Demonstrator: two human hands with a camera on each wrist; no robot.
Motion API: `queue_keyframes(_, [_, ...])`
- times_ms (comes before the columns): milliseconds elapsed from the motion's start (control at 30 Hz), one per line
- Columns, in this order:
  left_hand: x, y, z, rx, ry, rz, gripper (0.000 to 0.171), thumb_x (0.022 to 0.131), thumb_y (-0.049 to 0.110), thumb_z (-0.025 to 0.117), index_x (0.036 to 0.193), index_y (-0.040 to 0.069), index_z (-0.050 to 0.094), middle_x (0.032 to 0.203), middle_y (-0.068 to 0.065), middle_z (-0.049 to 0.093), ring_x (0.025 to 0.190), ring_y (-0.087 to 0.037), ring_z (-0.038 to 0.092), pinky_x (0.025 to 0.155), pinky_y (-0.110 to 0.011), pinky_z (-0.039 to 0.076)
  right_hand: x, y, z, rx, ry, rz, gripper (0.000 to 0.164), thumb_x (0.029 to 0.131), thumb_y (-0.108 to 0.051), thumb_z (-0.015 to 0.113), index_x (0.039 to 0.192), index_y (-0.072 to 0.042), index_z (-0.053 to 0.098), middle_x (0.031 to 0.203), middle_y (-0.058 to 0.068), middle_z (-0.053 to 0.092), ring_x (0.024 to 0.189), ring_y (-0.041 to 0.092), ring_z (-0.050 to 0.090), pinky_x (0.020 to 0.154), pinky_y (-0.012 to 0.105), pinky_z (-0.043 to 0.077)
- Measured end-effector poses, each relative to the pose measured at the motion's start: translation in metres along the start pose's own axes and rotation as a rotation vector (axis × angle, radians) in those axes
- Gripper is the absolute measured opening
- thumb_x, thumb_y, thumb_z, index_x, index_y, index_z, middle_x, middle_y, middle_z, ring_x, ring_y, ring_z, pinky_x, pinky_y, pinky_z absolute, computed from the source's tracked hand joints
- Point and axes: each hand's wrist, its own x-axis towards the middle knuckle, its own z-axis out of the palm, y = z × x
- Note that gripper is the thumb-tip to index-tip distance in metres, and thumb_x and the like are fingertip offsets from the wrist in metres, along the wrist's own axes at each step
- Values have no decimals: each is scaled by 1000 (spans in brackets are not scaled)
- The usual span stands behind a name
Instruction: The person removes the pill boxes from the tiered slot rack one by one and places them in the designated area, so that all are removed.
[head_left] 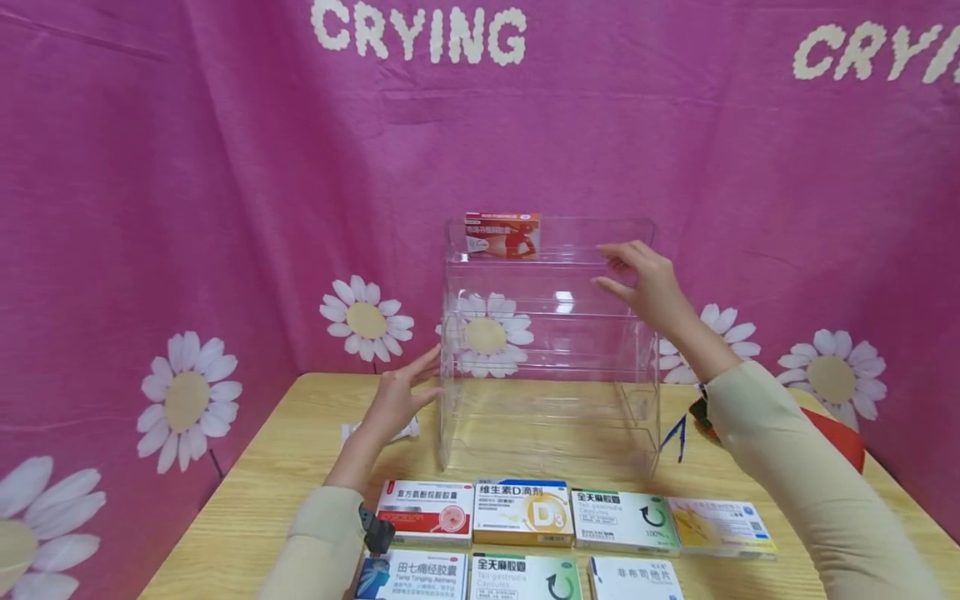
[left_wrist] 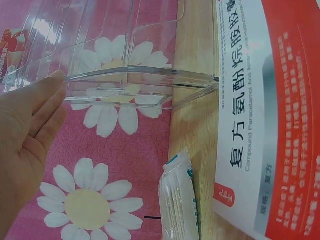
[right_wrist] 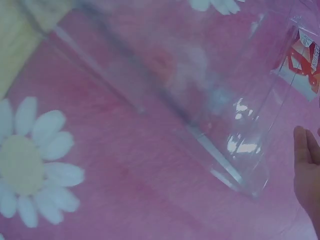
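Note:
A clear acrylic tiered display rack [head_left: 555, 337] stands upright toward the back of the table. On its top tier, at the left, leans a red medicine box [head_left: 502, 237]. My left hand [head_left: 396, 404] is at the rack's left side, and its extended fingers rest along the clear edge in the left wrist view. Up by the right end of the top tier is my right hand [head_left: 647, 279], fingers loosely bent and nothing between them. In the right wrist view, part of that hand [right_wrist: 307, 175] shows at the right border, below the red box.
Medicine boxes lie in two rows before the rack, among them a red-and-white box [head_left: 426, 512], a vitamin D box [head_left: 522, 512] and a green-and-white box [head_left: 622, 518]. A pack of cotton swabs [left_wrist: 177, 200] lies left of the rack; a red object [head_left: 836, 437] sits at right.

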Motion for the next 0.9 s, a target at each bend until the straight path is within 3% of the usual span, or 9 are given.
queue_keyframes(67, [0, 0, 0, 7, 0, 0, 66, 83, 2, 74, 144, 6, 48, 122, -17, 69, 111, -31, 68, 97, -41, 54, 14, -2, 8, 12, -4, 11, 46, 74, -1, 81, 117, 6, 65, 96, 22, 67, 87, 34, 66, 82, 41, 58])
queue_keyframes(167, [0, -1, -1, 12, 1, -5, 66, 83, 2, 74, 144, 7, 48, 122, -16, 69, 111, -31, 68, 97, -40, 54, 33, -5, 21, 23, -14, 33, 45, 77, -3, 80, 118, 7, 64, 98, 25, 66, 90, 37, 65, 85, 46, 58])
queue_keyframes(367, [0, 0, -1, 1, -6, -20, 67, 83, 3, 74, 145, 7, 47, 123, -16, 68, 113, -31, 67, 98, -39, 53, 64, -11, 43, 36, -84, 97, 46, 82, -6, 76, 123, 6, 61, 108, 28, 65, 100, 40, 64, 92, 48, 57])
queue_keyframes(567, [-1, 0, 2, -12, 3, 5, 67, 83, 2, 74, 144, 7, 47, 125, -17, 67, 112, -31, 68, 98, -39, 54, 79, -12, 59, 7, -163, 149, 43, 86, -6, 72, 127, 2, 59, 112, 26, 64, 102, 39, 62, 92, 48, 56])
queue_keyframes(900, [-1, -1, -1, 3, -4, -4, 66, 84, 3, 73, 145, 7, 47, 126, -17, 66, 112, -31, 68, 97, -40, 54, 87, -16, 75, 64, -71, 154, 19, 89, 1, 67, 107, 7, 65, 100, 26, 70, 91, 39, 69, 83, 45, 60])
